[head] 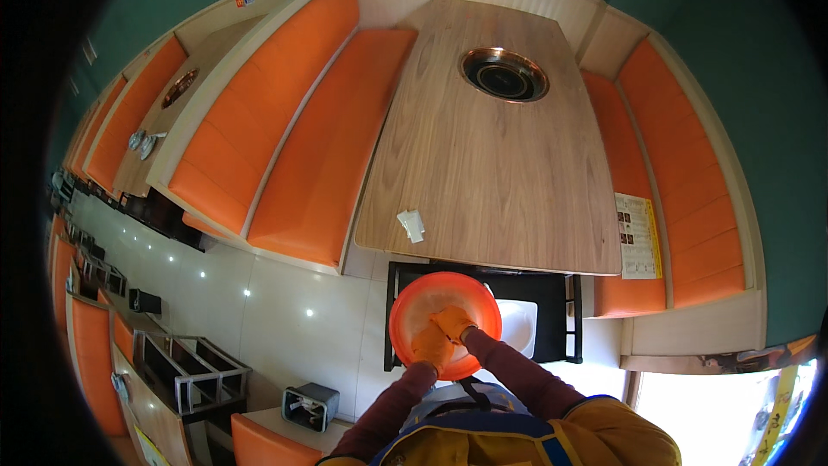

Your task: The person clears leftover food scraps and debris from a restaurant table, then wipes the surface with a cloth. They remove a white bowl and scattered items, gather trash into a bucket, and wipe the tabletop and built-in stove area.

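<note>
An orange-red plastic basin [401, 310] rests on a black cart [550, 285] at the end of a wood-grain table [491, 175]. Both my hands, in orange gloves, are together inside it: my left hand [432, 346] lower in the picture, my right hand [455, 323] touching it from the right. The basin's contents look pale and cloudy. Whether the fingers close on something cannot be seen. Beside the basin a white tray [522, 327] is partly hidden by the basin and a sleeve. A crumpled white tissue or packet [411, 225] lies near the table's front left corner.
Orange padded benches [330, 155] flank the table, with a round copper-rimmed cooker [504, 74] set into its far end. A printed menu sheet [637, 236] lies on the right bench. Behind on the left stand a metal-framed rack [194, 369] and a dark bin [310, 406].
</note>
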`<action>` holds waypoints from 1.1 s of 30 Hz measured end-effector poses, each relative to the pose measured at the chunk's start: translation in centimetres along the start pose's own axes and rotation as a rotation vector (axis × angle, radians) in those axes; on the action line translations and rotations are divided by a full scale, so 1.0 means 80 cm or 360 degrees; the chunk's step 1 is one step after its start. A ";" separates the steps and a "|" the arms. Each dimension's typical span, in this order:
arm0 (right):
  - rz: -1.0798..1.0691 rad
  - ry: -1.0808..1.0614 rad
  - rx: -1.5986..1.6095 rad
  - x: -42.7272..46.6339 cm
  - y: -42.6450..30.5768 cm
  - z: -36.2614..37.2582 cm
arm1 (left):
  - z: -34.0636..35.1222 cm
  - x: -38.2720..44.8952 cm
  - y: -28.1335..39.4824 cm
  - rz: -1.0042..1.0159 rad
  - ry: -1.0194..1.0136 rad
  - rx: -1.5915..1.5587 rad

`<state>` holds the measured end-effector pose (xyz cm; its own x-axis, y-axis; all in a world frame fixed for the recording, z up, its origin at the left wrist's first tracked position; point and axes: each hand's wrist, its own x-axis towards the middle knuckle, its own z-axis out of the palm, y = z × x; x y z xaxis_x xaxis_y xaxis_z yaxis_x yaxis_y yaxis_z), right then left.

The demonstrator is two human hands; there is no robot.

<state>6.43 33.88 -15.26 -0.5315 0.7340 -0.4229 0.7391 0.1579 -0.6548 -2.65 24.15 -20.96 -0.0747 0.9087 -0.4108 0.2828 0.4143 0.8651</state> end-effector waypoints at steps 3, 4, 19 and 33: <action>0.0286 -0.0362 -0.0003 -0.006 -0.035 -0.030 | -0.004 -0.018 0.034 -0.0200 0.0048 -0.0778; 0.0186 -0.0416 -0.0252 -0.002 -0.030 -0.030 | -0.011 -0.027 0.050 -0.0206 -0.0013 -0.0832; -0.0502 -0.0716 0.1564 -0.049 -0.048 -0.094 | -0.073 -0.063 0.126 -0.0451 -0.0962 -0.2585; -0.0617 -0.0050 -0.0328 -0.002 -0.023 -0.046 | -0.049 -0.030 0.108 -0.0370 -0.0503 -0.0590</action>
<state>6.66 35.91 -11.66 -0.7957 0.5746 -0.1916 0.5480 0.5483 -0.6317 -3.79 25.75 -11.35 0.2124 0.7546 -0.6209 -0.0675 0.6452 0.7610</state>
